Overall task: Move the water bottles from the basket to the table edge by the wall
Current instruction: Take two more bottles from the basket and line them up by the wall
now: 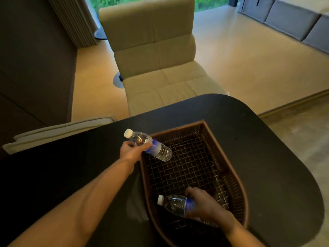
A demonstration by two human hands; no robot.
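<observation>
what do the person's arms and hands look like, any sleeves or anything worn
Both forearms are bare, with no sleeves in view. The left hand and right hand wear no gloves. No watch, bracelet or ring shows on either wrist or on the visible fingers.

Home lounge, cream chair (156, 56), grey sofa (292, 16)

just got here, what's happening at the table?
A person is emptying a brown woven basket on a black table. The left hand holds one water bottle tilted above the basket's left rim. The right hand has its grip around a second bottle low in the basket's near end. No bottle stands on the table yet.
</observation>
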